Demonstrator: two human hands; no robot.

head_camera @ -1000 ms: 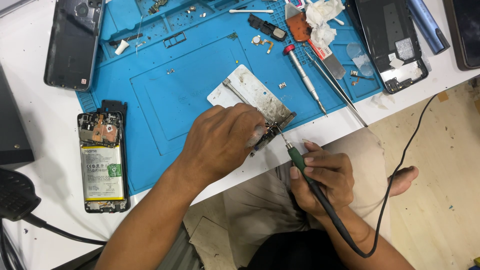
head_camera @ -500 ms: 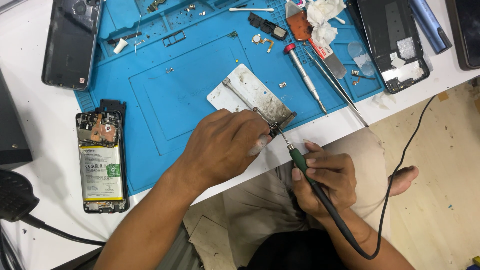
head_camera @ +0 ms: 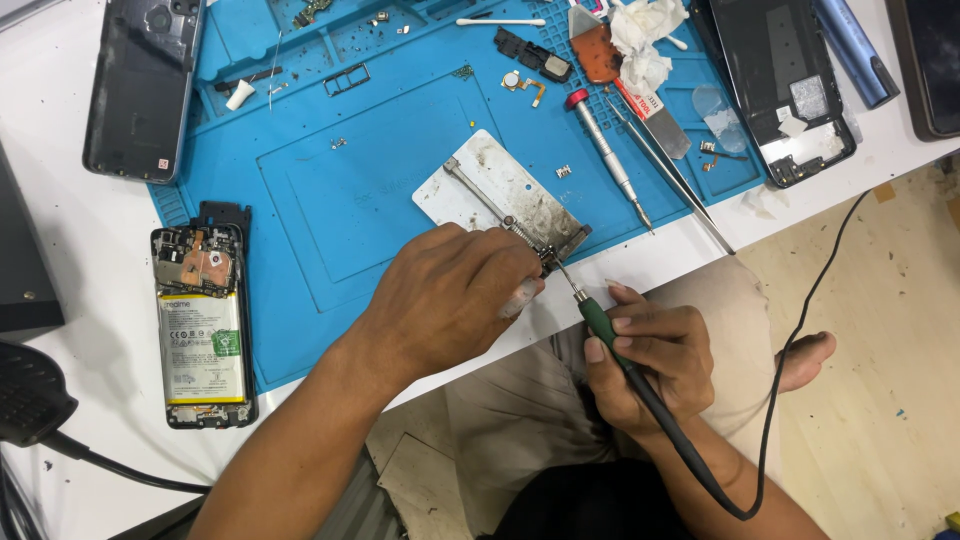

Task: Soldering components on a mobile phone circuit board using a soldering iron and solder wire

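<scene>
Holder: metal board holder (head_camera: 497, 193) flat on blue mat (head_camera: 330, 190), near counter (head_camera: 90, 250) front edge.
Left grip (head_camera: 450, 295): closed, pinching something small at holder's near corner; item hidden.
Right grip (head_camera: 650, 355): closed round soldering iron (head_camera: 600, 325), tip at same corner.
Nearby: opened phone (head_camera: 203, 325) left; screwdriver (head_camera: 607, 155), tweezers (head_camera: 665, 170) right.

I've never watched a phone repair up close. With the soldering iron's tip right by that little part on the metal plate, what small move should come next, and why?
Probably ease the soldering iron tip a touch closer to the small part clamped on the metal plate. The right hand aims the tip right beside it, and the left hand presses down there, seemingly steadying the work.
</scene>
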